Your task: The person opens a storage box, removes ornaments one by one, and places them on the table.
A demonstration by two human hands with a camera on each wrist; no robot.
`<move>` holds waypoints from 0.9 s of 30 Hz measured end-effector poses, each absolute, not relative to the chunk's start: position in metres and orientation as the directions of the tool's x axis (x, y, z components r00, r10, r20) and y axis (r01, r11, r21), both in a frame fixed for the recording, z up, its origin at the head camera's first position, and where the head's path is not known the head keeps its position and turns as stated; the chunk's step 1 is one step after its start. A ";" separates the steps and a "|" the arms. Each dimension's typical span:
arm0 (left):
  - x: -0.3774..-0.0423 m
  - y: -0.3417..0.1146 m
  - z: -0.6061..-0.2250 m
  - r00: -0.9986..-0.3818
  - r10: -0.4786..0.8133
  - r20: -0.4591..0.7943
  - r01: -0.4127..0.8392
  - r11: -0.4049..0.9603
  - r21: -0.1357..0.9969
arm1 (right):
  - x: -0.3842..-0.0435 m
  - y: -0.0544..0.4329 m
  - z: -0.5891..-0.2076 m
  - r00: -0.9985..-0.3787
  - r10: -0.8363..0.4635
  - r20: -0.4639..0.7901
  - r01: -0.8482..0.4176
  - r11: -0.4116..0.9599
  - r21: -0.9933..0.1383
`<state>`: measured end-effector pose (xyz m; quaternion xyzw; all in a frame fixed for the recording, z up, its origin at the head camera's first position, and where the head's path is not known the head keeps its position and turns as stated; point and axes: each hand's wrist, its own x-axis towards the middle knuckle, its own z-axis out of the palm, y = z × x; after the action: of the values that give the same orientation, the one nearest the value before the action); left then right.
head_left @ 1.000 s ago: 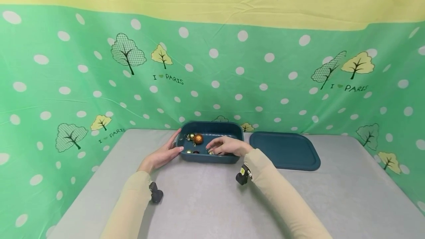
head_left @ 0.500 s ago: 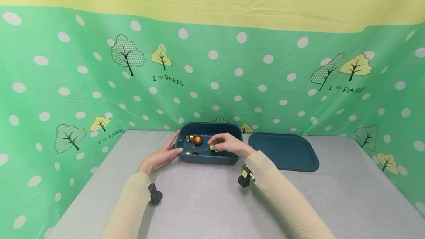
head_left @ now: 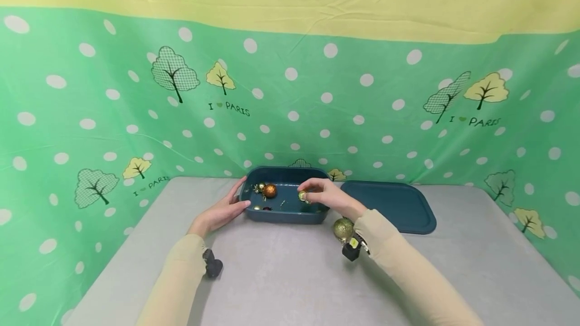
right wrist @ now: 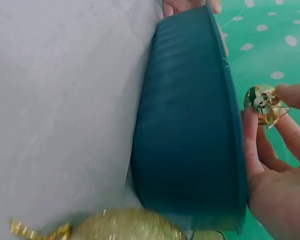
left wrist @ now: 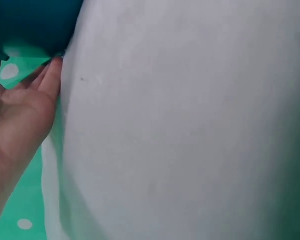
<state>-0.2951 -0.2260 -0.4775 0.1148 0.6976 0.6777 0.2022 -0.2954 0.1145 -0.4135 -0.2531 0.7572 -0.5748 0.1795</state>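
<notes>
In the head view, a dark blue storage box point(head_left: 285, 217) stands at the far side of the table. My left hand point(head_left: 222, 214) rests against its left end, fingers straight and thumb on the rim; the left wrist view shows these fingers touching the box. My right hand point(head_left: 331, 196) pinches a small shiny gold Christmas ball point(right wrist: 262, 105) with a wire loop, above the box's right part. Inside the box lie an orange glitter ball point(head_left: 270, 190), small gold balls point(head_left: 261, 185) and a dark red piece point(head_left: 267, 209) partly behind the near wall.
A blue lid point(head_left: 394, 208) lies flat to the right of the box. Under my right wrist, a larger gold glitter ball point(head_left: 343, 229) sits on the grey table point(head_left: 272, 275). A green polka-dot cloth point(head_left: 317, 130) hangs directly behind the box.
My right hand has lifted the small gold ball from the box floor and moved right with it. The large glitter ball has come into sight by the right wrist. My left hand stays put.
</notes>
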 end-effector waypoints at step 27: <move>-0.298 -0.216 -0.467 -0.920 0.387 -0.070 0.098 0.399 0.912 | -0.253 0.218 -0.416 -0.920 -0.391 -0.010 -0.155 0.389 -0.908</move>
<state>-0.2975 -0.2164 -0.4671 0.1469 0.8251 0.5282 0.1365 -0.2527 0.2178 -0.4155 -0.1653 0.8258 -0.5275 0.1116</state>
